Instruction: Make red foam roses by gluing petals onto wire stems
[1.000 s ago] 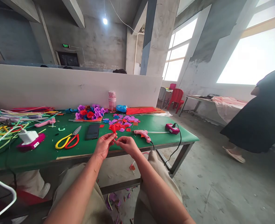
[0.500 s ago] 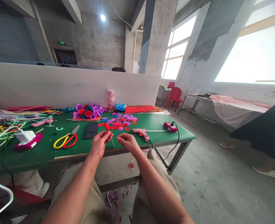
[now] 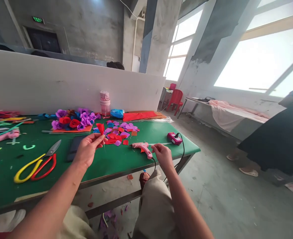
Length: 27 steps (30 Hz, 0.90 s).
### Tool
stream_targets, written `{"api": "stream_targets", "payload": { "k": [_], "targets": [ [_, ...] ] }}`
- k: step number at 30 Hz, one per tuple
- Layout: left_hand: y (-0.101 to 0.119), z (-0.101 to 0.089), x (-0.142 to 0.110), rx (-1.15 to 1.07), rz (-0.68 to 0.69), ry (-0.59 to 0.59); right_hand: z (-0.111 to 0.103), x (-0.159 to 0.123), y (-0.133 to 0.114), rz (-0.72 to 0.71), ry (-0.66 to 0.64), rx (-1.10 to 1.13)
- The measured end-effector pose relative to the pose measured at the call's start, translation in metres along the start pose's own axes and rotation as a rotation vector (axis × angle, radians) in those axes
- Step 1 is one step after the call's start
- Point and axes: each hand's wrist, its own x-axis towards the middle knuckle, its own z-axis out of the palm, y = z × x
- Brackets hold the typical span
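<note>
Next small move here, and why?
Probably close the right hand on the pink glue gun: its fingertips show right beside the gun, contact unclear, while the left hand holds the red paper petal piece up by its base.

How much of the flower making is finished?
Done, it seems: the bunched flowers near the pink bottle. In hand: the left hand pinches a red piece on a thin stem. Left, probably: the loose petals scattered by the glue gun.
</note>
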Motion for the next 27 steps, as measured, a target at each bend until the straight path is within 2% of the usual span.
{"api": "stream_targets", "payload": {
  "k": [2,5,8,12,15,20,27],
  "targets": [
    [-0.009,0.004,0.011,-0.008,-0.018,-0.008,-0.002,0.007,0.009,0.002,-0.073,-0.144],
    [-0.029,0.005,0.017,-0.034,-0.072,0.010,0.004,0.018,0.016,0.060,-0.254,-0.260],
    [-0.047,-0.004,0.013,-0.041,-0.140,0.043,0.016,0.028,0.017,0.122,-0.399,-0.301],
    [-0.054,-0.018,0.004,0.003,-0.203,0.042,0.025,0.036,0.015,0.120,-0.493,-0.292],
    [-0.052,-0.023,0.001,0.033,-0.201,0.043,0.023,0.040,0.016,0.084,-0.465,-0.299],
    [-0.051,-0.022,0.002,0.053,-0.202,0.058,0.022,0.057,0.023,-0.034,-0.283,-0.401],
    [-0.045,-0.025,0.001,0.046,-0.211,0.060,0.035,0.063,0.028,-0.036,-0.320,-0.499]
  ]
}}
